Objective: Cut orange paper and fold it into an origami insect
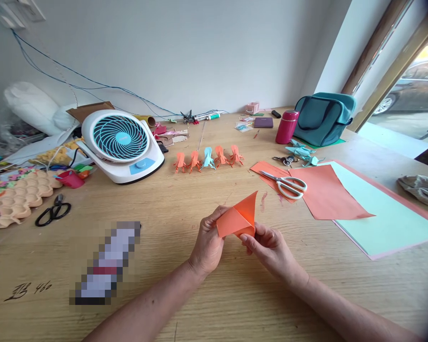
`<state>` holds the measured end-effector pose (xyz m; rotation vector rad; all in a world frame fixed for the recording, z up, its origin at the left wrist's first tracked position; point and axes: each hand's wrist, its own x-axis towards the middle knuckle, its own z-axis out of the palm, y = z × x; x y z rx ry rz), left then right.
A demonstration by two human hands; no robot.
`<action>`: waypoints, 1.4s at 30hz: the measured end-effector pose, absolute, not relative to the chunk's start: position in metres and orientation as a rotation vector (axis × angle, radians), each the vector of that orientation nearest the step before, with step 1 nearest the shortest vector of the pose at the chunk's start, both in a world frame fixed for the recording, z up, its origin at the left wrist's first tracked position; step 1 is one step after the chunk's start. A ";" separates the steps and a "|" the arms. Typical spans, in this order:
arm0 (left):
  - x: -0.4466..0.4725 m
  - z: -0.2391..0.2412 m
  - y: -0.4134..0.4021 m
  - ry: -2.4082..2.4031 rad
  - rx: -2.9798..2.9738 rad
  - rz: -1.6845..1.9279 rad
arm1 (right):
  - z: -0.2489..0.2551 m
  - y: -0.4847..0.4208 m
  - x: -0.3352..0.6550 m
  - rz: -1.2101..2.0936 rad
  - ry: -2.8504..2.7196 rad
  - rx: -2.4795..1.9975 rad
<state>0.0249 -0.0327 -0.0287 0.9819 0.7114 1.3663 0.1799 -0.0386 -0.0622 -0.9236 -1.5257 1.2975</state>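
Observation:
Between my two hands is a partly folded piece of orange paper, held just above the table, with one pointed flap standing up to the right. My left hand grips its left edge, thumb on top. At its lower right corner, my right hand pinches the paper between thumb and fingers. Beyond the hands, several folded paper figures with thin legs stand in a row, among them a blue one and an orange one. Silver-handled scissors lie to the right on orange paper sheets.
A white fan stands at the left, near black scissors and an egg tray. A pixelated flat object lies at front left. At right are pale green sheets, keys, a red flask and a teal bag.

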 end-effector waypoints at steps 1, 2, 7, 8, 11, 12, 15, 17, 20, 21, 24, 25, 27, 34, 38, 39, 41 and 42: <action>0.025 -0.029 -0.032 0.711 0.970 1.347 | -0.062 -0.038 0.180 1.324 -1.513 -0.930; 0.024 -0.030 -0.031 0.713 0.963 1.328 | -0.062 -0.037 0.180 1.357 -1.501 -0.942; 0.008 -0.028 -0.020 0.807 0.978 1.135 | -0.058 -0.029 0.188 1.465 -1.427 -1.042; 0.003 -0.026 -0.017 0.808 0.989 1.063 | -0.056 -0.027 0.190 1.470 -1.423 -1.067; -0.011 -0.019 -0.008 0.834 0.989 0.940 | -0.050 -0.020 0.198 1.480 -1.409 -1.138; -0.014 -0.017 -0.007 0.847 0.985 0.929 | -0.048 -0.019 0.200 1.486 -1.412 -1.154; -0.016 -0.014 -0.006 0.940 1.083 0.916 | -0.044 -0.018 0.204 1.511 -1.469 -1.160; -0.014 -0.014 -0.007 1.011 1.165 0.907 | -0.043 -0.019 0.204 1.512 -1.535 -1.150; -0.012 -0.017 -0.008 1.061 1.195 0.892 | -0.044 -0.020 0.205 1.498 -1.612 -1.143; -0.012 -0.019 -0.007 1.072 1.203 0.889 | -0.044 -0.020 0.205 1.498 -1.624 -1.137; -0.013 -0.023 -0.004 1.105 1.246 0.897 | -0.046 -0.020 0.205 1.502 -1.633 -1.118; -0.014 -0.024 -0.003 1.116 1.266 0.902 | -0.046 -0.019 0.206 1.501 -1.632 -1.119; -0.015 -0.026 -0.002 1.136 1.307 0.910 | -0.046 -0.019 0.206 1.494 -1.635 -1.132; -0.014 -0.030 -0.002 1.204 1.479 0.905 | -0.045 -0.018 0.208 1.498 -1.647 -1.153; -0.015 -0.032 -0.002 1.265 1.537 0.946 | -0.044 -0.015 0.209 1.526 -1.623 -1.138; -0.016 -0.033 -0.001 1.284 1.541 0.962 | -0.044 -0.015 0.209 1.521 -1.616 -1.151; -0.017 -0.034 -0.001 1.318 1.540 0.988 | -0.044 -0.014 0.210 1.505 -1.599 -1.196; -0.017 -0.034 0.000 1.331 1.537 0.996 | -0.044 -0.013 0.210 1.501 -1.588 -1.219</action>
